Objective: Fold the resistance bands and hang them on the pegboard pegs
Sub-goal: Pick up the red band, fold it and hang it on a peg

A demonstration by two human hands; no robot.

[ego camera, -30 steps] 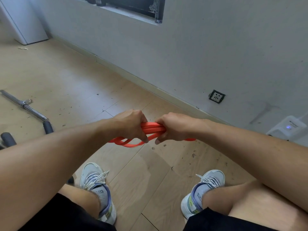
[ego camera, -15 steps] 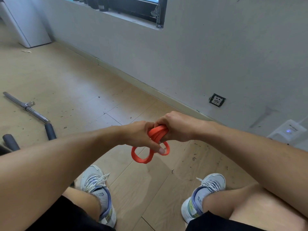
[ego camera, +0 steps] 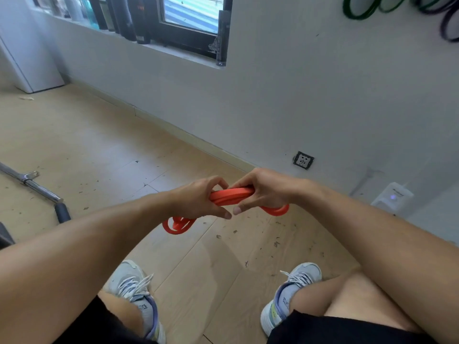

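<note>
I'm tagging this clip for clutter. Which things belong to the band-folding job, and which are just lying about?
Job:
orange resistance band, gripped by left hand and right hand
green and purple bands already hanging on the wall

Lying about:
metal bar on the floor
bottles on the windowsill
wall socket
white device

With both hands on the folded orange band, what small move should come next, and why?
Probably gather the loose loops: the left hand and right hand grip the orange rubber resistance band mid-bundle, while loops still dangle at both ends.

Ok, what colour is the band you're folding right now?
Orange resistance band, plain with no pattern, seen in the head view.
</note>
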